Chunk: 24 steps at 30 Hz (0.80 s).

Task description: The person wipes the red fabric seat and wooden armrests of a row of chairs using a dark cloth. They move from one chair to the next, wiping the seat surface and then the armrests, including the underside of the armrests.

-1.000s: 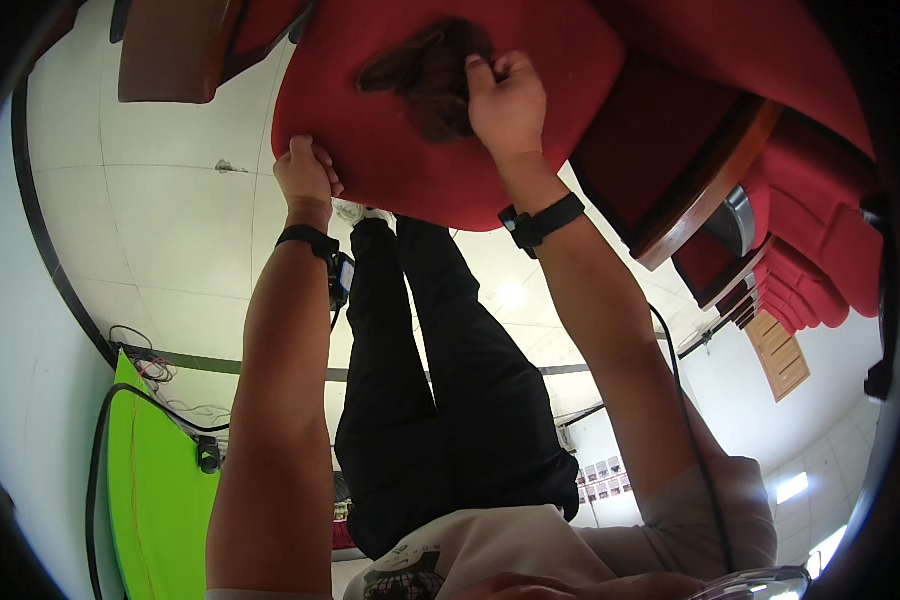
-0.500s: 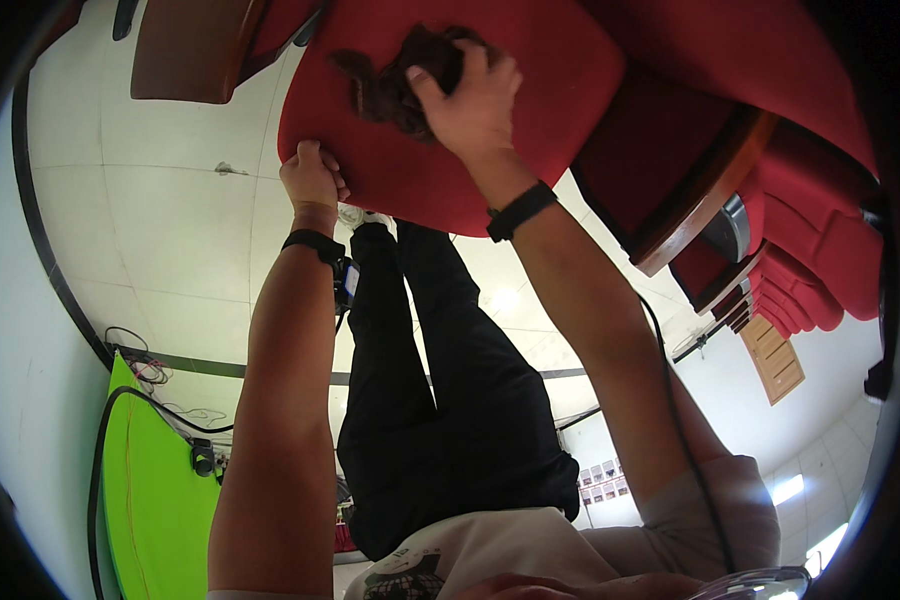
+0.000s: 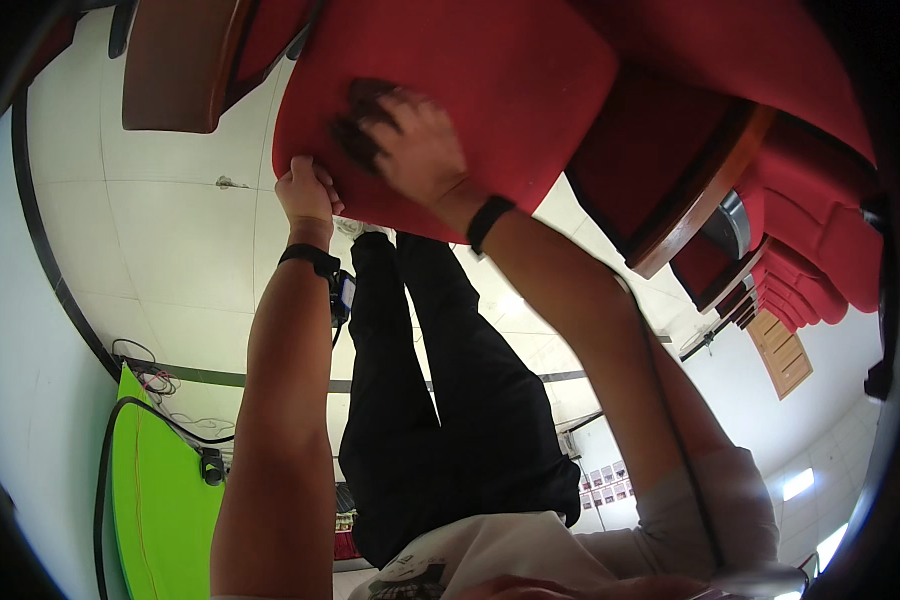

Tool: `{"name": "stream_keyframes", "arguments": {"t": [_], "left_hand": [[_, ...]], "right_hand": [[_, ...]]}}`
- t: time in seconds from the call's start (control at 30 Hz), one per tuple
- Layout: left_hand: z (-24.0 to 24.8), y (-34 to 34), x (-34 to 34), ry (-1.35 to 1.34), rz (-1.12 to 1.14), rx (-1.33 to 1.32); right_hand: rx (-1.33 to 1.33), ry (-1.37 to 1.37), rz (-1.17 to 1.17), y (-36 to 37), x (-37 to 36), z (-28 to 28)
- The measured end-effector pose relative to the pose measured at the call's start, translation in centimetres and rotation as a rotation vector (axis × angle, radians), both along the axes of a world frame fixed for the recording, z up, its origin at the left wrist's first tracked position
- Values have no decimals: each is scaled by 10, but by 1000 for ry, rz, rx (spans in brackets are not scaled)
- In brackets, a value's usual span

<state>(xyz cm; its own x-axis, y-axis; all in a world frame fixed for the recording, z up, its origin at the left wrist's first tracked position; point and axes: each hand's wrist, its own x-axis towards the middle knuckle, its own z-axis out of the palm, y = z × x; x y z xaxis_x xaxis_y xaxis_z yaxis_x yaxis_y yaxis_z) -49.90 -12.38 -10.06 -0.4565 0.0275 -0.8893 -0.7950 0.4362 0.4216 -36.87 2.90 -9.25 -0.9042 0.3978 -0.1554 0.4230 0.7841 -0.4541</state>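
Observation:
A red padded chair seat (image 3: pixel 510 90) fills the top middle, in front of my legs. Its front left corner is gripped by my left hand (image 3: pixel 308 190), the fingers curled at the edge. My right hand (image 3: pixel 420 145) presses a crumpled dark brown cloth (image 3: pixel 355 145) onto the left part of the seat; hand and cloth are blurred by motion. Part of the cloth is hidden under the fingers. Each wrist wears a black strap, and a small device (image 3: pixel 343 297) sits on the left one.
A wooden-edged armrest (image 3: pixel 705 190) borders the seat on the right, with a row of red chairs (image 3: pixel 800 260) beyond. At upper left is a brown wooden panel (image 3: pixel 175 65). A bright green board (image 3: pixel 160 490) and cables (image 3: pixel 160 380) lie at lower left on pale floor tiles (image 3: pixel 185 260).
My right hand has swept the cloth leftward and nearer to me across the seat. My left hand stays at the seat's corner.

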Motion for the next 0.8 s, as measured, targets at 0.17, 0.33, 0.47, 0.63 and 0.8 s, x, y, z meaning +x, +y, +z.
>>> {"name": "stream_keyframes", "arguments": {"t": [0.17, 0.33, 0.47, 0.63, 0.8], "left_hand": [[-2, -1, 1, -10, 11, -7], [-7, -4, 3, 1, -7, -15], [-6, -4, 1, -42, 22, -3], [-4, -4, -1, -44, 7, 20], [-7, -6, -1, -39, 8, 20]], "right_hand": [[381, -146, -569, 142, 25, -46], [506, 124, -569, 115, 6, -57], [192, -254, -391, -19, 6, -7], [-129, -226, 20, -19, 38, 5], [323, -356, -714, 145, 21, -35]]}}
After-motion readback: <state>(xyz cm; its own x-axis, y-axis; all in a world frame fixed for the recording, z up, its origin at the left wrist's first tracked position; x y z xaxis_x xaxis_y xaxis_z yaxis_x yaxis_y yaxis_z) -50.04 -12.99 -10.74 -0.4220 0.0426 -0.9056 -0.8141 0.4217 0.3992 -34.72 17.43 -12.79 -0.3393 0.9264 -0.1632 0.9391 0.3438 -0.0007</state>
